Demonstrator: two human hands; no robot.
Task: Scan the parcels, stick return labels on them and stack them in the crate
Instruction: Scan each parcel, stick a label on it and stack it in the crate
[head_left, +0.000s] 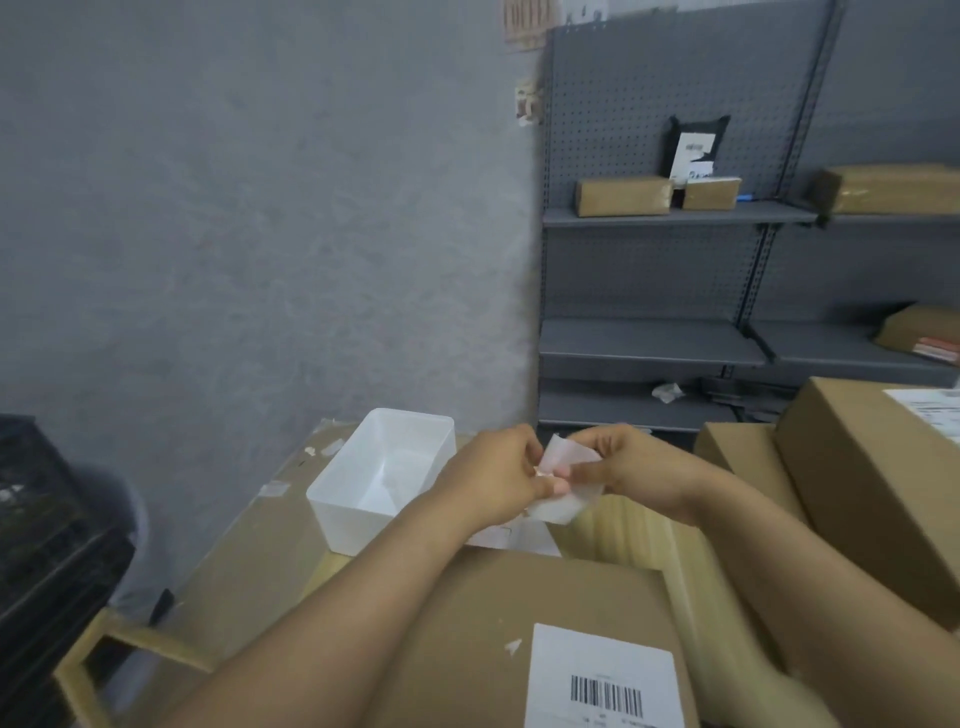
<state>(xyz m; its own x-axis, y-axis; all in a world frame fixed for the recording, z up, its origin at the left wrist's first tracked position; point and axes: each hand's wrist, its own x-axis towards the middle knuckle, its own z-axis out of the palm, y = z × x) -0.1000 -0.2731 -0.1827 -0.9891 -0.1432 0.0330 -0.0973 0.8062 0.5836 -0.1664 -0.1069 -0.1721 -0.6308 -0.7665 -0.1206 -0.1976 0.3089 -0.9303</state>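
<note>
Two hands: the left hand (498, 475) and the right hand (631, 467) meet above the far part of the cardboard-covered tabletop (249, 566), fingertips together.
Grip: both pinch a small translucent white label sheet (563, 480) between them; it looks partly peeled, though blur hides the edges.
Parcel: a flat brown cardboard box (467, 634) lies at the tabletop's near edge, under the forearms, with a white barcode sticker (605, 680) on its near right corner.
Tray: an open white plastic bin (374, 475) sits just left of the hands, toward the far edge.
Crate: a black slatted plastic crate (47, 545) stands off the left edge.
Right side: stacked brown cartons (857, 483).
Behind: grey metal pegboard shelving (675, 260) holding small brown boxes (623, 196).
</note>
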